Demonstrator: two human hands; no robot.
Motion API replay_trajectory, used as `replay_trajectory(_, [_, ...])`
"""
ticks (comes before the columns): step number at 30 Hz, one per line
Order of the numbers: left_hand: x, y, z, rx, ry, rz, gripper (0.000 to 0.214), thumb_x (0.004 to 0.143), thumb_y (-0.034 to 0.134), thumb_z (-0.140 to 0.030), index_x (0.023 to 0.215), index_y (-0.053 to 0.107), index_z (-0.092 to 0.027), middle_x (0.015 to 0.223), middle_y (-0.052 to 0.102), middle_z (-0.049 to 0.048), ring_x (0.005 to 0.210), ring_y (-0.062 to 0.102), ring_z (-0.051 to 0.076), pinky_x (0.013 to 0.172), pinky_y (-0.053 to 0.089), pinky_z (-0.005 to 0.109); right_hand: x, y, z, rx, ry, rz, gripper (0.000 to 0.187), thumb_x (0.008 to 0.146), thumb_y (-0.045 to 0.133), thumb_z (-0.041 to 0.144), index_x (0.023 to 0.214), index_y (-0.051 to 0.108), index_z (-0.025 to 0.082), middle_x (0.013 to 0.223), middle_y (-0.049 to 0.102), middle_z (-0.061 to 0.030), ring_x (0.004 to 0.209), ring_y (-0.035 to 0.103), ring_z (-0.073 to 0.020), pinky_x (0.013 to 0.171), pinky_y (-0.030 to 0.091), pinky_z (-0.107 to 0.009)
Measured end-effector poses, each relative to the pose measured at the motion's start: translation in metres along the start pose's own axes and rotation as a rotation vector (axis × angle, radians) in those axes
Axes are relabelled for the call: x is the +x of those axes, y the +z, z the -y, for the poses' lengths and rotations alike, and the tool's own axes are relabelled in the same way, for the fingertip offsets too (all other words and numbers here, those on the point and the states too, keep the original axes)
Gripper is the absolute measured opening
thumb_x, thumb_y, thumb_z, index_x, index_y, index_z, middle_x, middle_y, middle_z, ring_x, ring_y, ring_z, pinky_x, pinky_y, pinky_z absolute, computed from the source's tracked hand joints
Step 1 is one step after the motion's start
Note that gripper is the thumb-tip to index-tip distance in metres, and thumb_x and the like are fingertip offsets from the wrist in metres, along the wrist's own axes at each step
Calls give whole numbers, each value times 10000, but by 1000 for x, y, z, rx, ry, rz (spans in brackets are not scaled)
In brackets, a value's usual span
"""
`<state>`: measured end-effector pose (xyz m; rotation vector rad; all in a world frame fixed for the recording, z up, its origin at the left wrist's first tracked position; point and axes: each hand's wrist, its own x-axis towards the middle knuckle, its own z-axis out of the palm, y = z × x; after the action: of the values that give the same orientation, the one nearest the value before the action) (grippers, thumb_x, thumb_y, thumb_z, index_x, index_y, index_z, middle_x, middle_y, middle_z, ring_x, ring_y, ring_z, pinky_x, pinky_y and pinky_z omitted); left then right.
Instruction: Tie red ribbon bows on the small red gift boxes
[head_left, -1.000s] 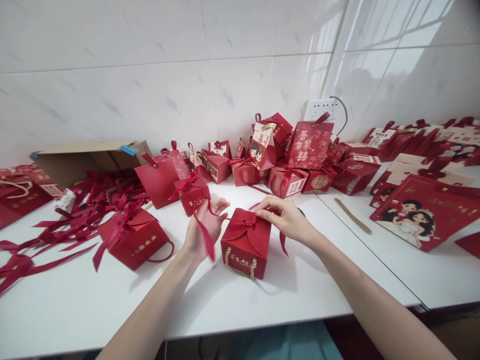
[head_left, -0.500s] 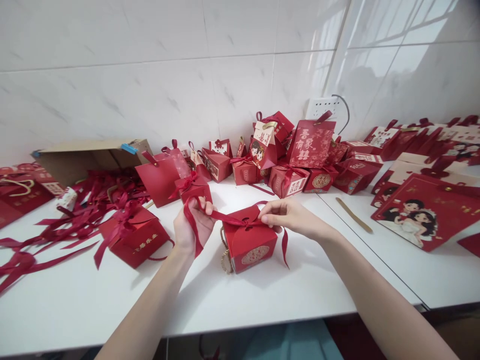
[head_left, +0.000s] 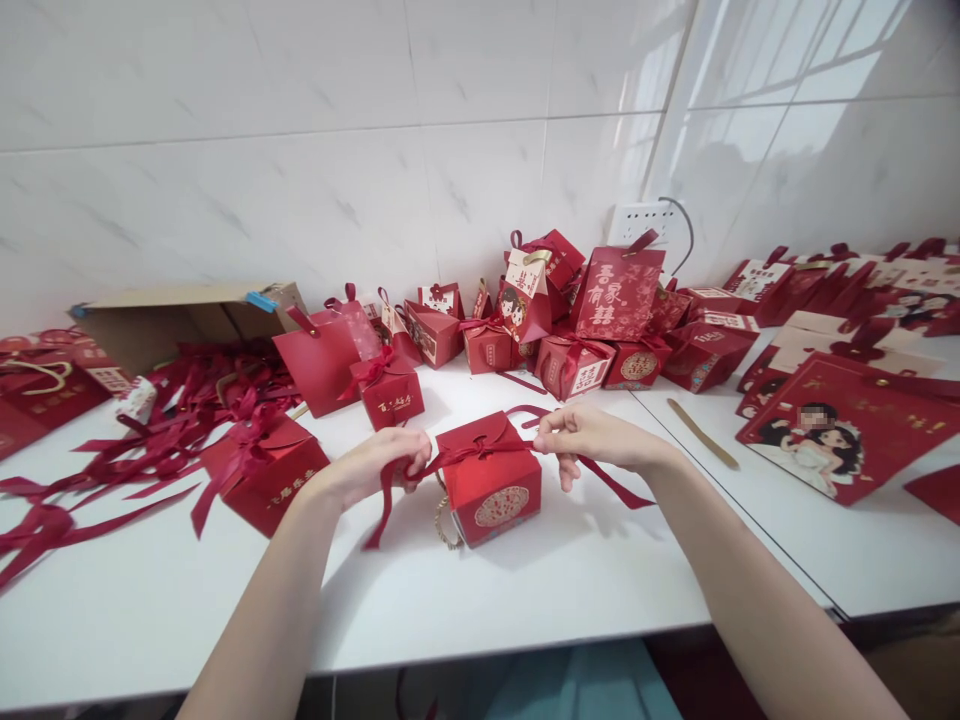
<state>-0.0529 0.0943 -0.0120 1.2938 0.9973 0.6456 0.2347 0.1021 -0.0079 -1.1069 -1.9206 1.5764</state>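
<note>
You've got the red box [head_left: 491, 490] sitting on the white table [head_left: 585, 600], right between your hands, with tabletop showing between it and the front edge. Your left hand [head_left: 380, 462] has its fingers curled in on the ribbon [head_left: 487, 447] off the box's left side, one tail dangling below. Your right hand [head_left: 592, 440] is pinching the ribbon between thumb and index by the top right edge, and a tail runs out under that hand to the right. The gold cord [head_left: 444, 525] sticks out low on the left side, fyi.

Roomwise, you've got white surface right of the box up to the table seam, with the gold strip [head_left: 703, 434] lying just past it. Left is tighter: your forearm overlaps the bow-topped box [head_left: 259, 475] in view, can't tell if they touch. The small box [head_left: 391, 397] sits just behind your left hand.
</note>
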Motion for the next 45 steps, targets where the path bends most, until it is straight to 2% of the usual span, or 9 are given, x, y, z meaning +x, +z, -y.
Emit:
replay_trajectory(5, [-4,-3,1,193,-55,98,192,709,688,-337,723,583,-177,643,478,-25,494,439,84,454,310,193,0,-4,-2,95,-83,4,326,802,597,415,601,533,166,521,628,6,526,616,-116,558,414,-233])
replay_trajectory(10, [-10,-7,-2,281,-62,20,239,718,677,-371,868,636,-189,711,490,-11,473,326,61,431,233,197,0,-9,-5,258,-111,29,171,795,615,298,918,564,190,417,547,90,416,557,-103,579,467,-253])
replay_trajectory(14, [-17,-18,-1,277,-102,64,253,741,651,-409,701,626,-161,522,346,-52,428,227,57,428,135,218,-2,-14,-8,426,-158,12,104,748,596,258,775,590,158,421,577,45,400,572,-125,593,505,-301])
replay_trajectory(20, [-25,-31,4,-91,218,36,347,613,738,-435,493,599,-140,539,487,31,489,378,104,476,303,248,0,-11,-12,658,-221,35,132,601,647,235,689,661,138,575,681,-35,592,673,-202,695,524,-374])
replay_trajectory(24, [-23,-17,-3,-359,386,-235,250,560,741,-379,556,657,-143,715,646,91,718,577,219,702,467,325,12,3,-9,688,-269,-109,269,542,803,248,755,655,177,716,703,-21,769,675,-182,766,508,-345])
replay_trajectory(28, [-15,7,-25,-556,389,-427,199,633,652,-349,642,677,-151,789,696,105,916,613,275,833,472,377,21,15,9,555,-347,-235,330,620,769,432,798,662,175,650,652,3,486,558,-97,573,469,-269])
replay_trajectory(32, [-10,29,-55,-652,483,-320,213,683,627,-297,519,617,-163,750,701,74,920,637,261,868,478,380,20,25,43,174,-432,-422,442,761,568,579,811,696,159,558,515,30,466,420,-82,486,366,-237])
replay_trajectory(36, [-12,49,-80,-540,589,-176,217,728,591,-309,769,701,-126,915,710,109,949,633,262,867,480,369,18,34,73,-116,-557,-596,395,778,558,534,714,705,173,607,478,15,598,443,-118,586,375,-251])
replay_trajectory(45, [-18,70,-91,-444,679,-135,319,725,619,-206,1038,664,-165,1027,694,105,962,624,231,818,473,343,21,45,87,78,-548,-735,427,674,643,561,515,571,172,495,427,29,517,387,-111,506,331,-248])
